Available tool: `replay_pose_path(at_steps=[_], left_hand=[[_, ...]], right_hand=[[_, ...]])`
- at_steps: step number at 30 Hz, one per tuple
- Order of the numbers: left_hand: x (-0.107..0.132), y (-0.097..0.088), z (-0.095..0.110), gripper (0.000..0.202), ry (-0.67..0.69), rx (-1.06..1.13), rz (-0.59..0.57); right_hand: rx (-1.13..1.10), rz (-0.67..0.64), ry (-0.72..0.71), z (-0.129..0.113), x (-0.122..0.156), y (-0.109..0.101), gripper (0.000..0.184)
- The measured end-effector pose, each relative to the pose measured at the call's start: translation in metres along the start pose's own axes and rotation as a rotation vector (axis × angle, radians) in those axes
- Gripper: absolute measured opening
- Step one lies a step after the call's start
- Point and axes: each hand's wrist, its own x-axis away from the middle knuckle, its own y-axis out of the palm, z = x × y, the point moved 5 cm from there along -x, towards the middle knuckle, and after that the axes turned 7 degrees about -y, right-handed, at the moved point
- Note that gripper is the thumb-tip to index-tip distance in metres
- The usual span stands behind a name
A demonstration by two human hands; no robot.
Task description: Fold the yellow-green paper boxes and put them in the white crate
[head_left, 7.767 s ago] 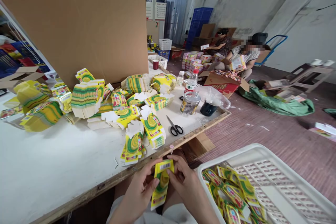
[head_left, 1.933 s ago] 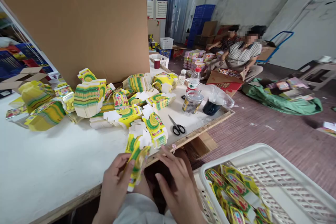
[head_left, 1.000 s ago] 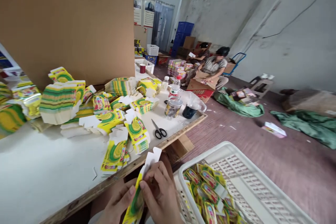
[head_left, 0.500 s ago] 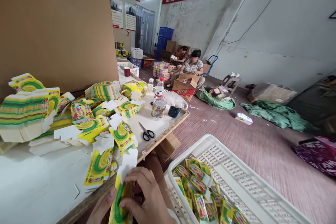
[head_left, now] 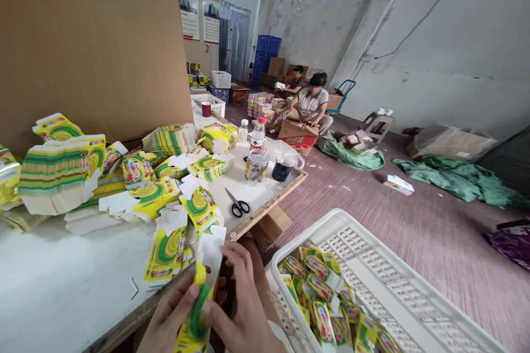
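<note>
blk scissors [head_left: 234,203], red-cap btl [head_left: 257,133], dk mug [head_left: 281,171]

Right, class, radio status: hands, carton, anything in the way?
Left hand gripping yellow carton. Right hand open, thumb at carton's edge. White end flap unfolded. Nothing visible blocking either hand.

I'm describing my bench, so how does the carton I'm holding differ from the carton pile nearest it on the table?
The held carton is tilted in the left hand, right hand against it; the carton pile lies on the table. The held carton looks opened out; the carton pile looks flattened. Both show yellow and green print and white flaps.
</note>
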Motion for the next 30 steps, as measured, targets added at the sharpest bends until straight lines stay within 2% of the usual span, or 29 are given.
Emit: replay_pose_path(at_steps=[1,2,4,5,9,11,12,14,16,18,22,25,30], left_hand=[[0.001,0.005,0.000,0.050,0.032,0.001,-0.009],[0.002,0.010,0.000,0.051,0.060,-0.013,-0.038],[0.001,0.018,-0.001,0.052,0.105,-0.067,-0.106],[0.001,0.020,-0.001,0.052,0.135,-0.113,-0.122],[-0.002,0.017,0.000,0.059,0.325,-0.348,-0.041],[-0.002,0.016,-0.001,0.069,0.354,-0.371,-0.034],[-0.001,0.017,-0.002,0.075,0.338,-0.356,-0.066],[0.000,0.018,-0.002,0.080,0.311,-0.327,-0.141],[0.002,0.018,0.001,0.076,0.307,-0.333,-0.187],[0.002,0.017,0.002,0.068,0.249,-0.344,-0.240],[0.002,0.013,-0.001,0.054,0.075,-0.286,-0.369],[0.002,0.013,-0.002,0.047,0.062,-0.256,-0.437],[0.002,0.011,-0.005,0.048,0.069,-0.251,-0.441]], right_hand=[[-0.021,0.029,0.032,0.005,0.001,0.000,0.067],[-0.051,0.028,0.080,0.010,0.002,0.002,0.059],[-0.093,-0.020,0.190,0.020,0.004,0.009,0.030],[-0.087,-0.034,0.230,0.024,0.004,0.011,0.022],[0.031,0.058,0.270,0.031,0.004,0.008,0.028],[-0.043,0.071,0.284,0.034,0.004,0.006,0.021],[-0.104,0.082,0.282,0.035,0.004,0.004,0.017],[-0.214,0.104,0.243,0.034,0.003,-0.002,0.029],[-0.267,0.079,0.191,0.031,0.002,-0.008,0.035],[-0.284,0.009,0.180,0.028,0.001,-0.012,0.031],[-0.216,-0.113,0.219,0.025,0.001,-0.019,0.031],[-0.155,-0.176,0.234,0.022,0.001,-0.020,0.033],[-0.059,-0.239,0.192,0.016,-0.002,-0.019,0.019]])
